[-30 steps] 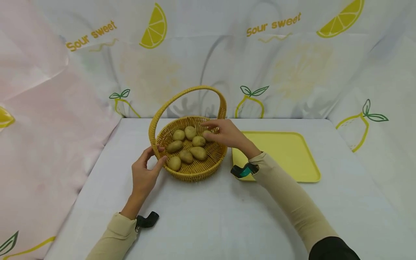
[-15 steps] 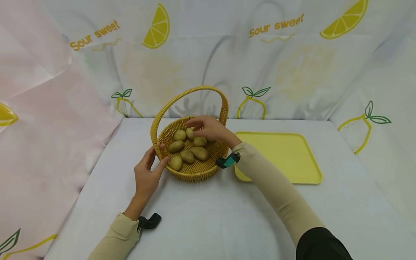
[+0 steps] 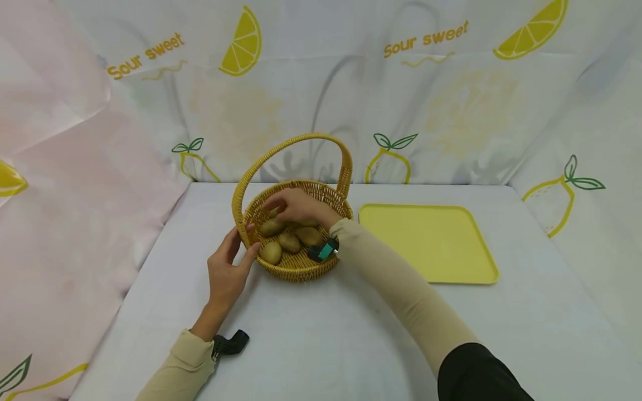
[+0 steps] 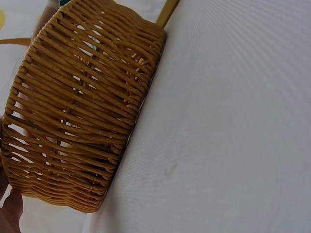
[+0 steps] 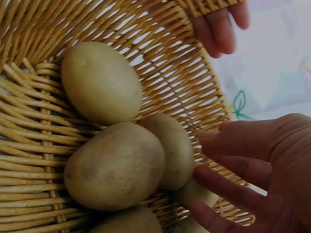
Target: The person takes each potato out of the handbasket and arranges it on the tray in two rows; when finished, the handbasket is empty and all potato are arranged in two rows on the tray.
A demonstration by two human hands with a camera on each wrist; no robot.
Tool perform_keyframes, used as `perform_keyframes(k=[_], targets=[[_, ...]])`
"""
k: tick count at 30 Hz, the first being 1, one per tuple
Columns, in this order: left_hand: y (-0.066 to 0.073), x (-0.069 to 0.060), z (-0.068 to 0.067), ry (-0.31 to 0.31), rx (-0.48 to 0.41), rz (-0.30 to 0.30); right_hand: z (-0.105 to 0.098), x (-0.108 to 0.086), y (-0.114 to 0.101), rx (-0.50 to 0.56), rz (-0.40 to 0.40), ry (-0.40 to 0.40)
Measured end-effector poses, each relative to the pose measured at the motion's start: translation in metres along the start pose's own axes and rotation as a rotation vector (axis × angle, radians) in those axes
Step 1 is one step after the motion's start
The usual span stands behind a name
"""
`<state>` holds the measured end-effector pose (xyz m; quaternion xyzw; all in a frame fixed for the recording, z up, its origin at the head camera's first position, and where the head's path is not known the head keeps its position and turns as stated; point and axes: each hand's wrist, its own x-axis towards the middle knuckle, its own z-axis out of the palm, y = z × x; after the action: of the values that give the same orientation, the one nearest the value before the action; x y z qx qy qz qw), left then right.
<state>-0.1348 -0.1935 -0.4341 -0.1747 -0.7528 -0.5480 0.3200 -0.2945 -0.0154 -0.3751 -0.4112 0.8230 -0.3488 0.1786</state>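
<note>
Here we see potatoes in the basket, which the left hand grips; the right hand, fingers loosely spread, reaches among them. None shows on the tray; we judge the handling unfinished.

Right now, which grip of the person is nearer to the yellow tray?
Right: the right grip is over the potatoes, left of the yellow tray; the left grip is farther, holding the basket's left side.
</note>
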Motion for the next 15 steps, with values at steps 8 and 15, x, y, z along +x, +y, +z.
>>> perform_keyframes(k=[8,15], targets=[[0.011,0.001,-0.001,0.009,0.035,-0.010,0.012,0.006,0.001,-0.230,-0.014,-0.065],[0.011,0.002,0.000,0.003,0.011,-0.009,0.016,0.007,0.004,-0.356,0.013,-0.078]])
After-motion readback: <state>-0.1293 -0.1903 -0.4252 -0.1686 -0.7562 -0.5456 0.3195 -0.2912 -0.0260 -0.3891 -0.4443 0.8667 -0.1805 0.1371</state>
